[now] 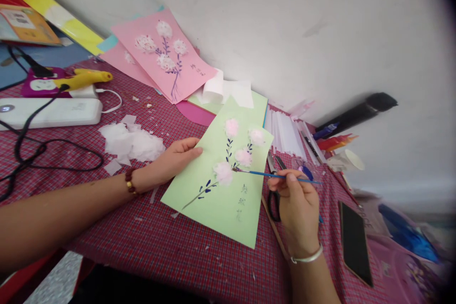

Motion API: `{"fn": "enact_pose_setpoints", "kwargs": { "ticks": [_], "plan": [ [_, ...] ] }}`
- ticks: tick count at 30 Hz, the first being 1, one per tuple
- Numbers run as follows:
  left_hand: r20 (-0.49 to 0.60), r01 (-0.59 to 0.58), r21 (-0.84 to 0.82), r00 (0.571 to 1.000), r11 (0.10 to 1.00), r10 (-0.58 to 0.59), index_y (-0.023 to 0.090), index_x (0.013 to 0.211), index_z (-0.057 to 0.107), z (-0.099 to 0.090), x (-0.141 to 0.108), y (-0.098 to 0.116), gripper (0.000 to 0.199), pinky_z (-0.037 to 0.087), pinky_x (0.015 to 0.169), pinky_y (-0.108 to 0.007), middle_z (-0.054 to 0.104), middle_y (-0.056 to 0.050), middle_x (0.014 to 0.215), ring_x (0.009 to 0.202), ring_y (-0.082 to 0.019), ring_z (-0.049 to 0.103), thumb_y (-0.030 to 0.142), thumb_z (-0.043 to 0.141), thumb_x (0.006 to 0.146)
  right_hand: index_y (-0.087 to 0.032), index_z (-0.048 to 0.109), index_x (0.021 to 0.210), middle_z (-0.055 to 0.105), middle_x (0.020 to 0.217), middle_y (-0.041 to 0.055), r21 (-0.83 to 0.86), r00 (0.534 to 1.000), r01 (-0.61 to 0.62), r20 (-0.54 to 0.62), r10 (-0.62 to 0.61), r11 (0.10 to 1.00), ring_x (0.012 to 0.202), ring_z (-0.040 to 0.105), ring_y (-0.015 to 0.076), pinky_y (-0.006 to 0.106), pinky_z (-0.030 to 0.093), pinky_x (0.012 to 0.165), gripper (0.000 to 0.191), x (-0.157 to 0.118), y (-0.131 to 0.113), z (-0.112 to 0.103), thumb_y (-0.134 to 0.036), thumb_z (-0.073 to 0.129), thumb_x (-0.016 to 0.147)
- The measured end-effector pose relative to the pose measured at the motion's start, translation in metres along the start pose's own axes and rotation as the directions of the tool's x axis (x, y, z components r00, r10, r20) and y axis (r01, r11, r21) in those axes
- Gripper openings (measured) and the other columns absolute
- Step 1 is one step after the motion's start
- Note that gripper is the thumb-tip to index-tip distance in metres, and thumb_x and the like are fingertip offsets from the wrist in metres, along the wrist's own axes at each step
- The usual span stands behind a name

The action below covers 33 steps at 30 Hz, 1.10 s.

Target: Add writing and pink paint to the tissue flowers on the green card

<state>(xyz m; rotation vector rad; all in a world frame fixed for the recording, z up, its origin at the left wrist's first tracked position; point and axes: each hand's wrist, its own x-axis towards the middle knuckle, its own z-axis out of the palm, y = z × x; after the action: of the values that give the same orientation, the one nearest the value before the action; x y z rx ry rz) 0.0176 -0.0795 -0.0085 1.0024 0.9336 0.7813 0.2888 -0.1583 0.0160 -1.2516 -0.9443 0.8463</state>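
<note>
My left hand grips the left edge of a light green paper sheet, thumb on top. The sheet carries pale pink fluffy paper flowers, dark painted stems and leaves, and handwritten characters. Pinched in my right hand is a thin blue paintbrush. Its bristle tip is at the sheet, just right of the lowest flower; whether it touches the paper I cannot tell. Black-handled scissors lie partly hidden between the sheet and my right hand.
Torn white tissue paper lies left of my left hand. A pink flower picture rests against the wall. A power bank, black cable, yellow glue gun, phone and paper cup are around the checked tablecloth.
</note>
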Motion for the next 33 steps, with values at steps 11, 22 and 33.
{"fn": "enact_pose_setpoints", "kwargs": {
  "ticks": [11, 22, 33],
  "plan": [
    [-0.056, 0.042, -0.015, 0.998, 0.999, -0.043, 0.020, 0.104, 0.065, 0.000, 0.000, 0.000, 0.031, 0.050, 0.047, -0.021, 0.073, -0.002, 0.078, 0.052, -0.013, 0.062, 0.038, 0.068, 0.080, -0.017, 0.065, 0.090, 0.070, 0.071, 0.0020, -0.088, 0.872, 0.356, -0.326, -0.365, 0.930, 0.054, 0.061, 0.0152, 0.028, 0.049, 0.056, 0.015, 0.028, -0.016, -0.059, -0.030, 0.060, 0.086],
    [-0.113, 0.082, 0.009, 0.990, 0.997, -0.081, 0.018, 0.105, 0.062, 0.002, 0.001, 0.005, 0.037, 0.050, 0.043, -0.023, 0.072, 0.000, 0.069, 0.048, -0.015, 0.062, 0.037, 0.072, 0.075, -0.016, 0.068, 0.091, 0.071, 0.084, 0.0070, -0.208, 0.893, 0.223, -0.349, -0.286, 0.952, 0.065, 0.063, 0.0168, 0.032, 0.049, 0.067, 0.020, -0.026, 0.002, -0.100, -0.026, 0.051, 0.087],
    [-0.160, 0.085, 0.108, 0.985, 0.991, -0.068, 0.019, 0.107, 0.060, 0.007, -0.003, 0.008, 0.037, 0.051, 0.040, -0.023, 0.071, 0.003, 0.064, 0.045, -0.016, 0.062, 0.034, 0.068, 0.074, -0.019, 0.064, 0.115, 0.066, 0.115, 0.0115, -0.872, 0.940, 0.274, 0.153, -0.305, 0.405, 0.106, 0.060, 0.0285, 0.049, 0.045, 0.096, 0.032, -0.028, 0.024, -0.124, -0.031, 0.058, 0.086]
  ]
}}
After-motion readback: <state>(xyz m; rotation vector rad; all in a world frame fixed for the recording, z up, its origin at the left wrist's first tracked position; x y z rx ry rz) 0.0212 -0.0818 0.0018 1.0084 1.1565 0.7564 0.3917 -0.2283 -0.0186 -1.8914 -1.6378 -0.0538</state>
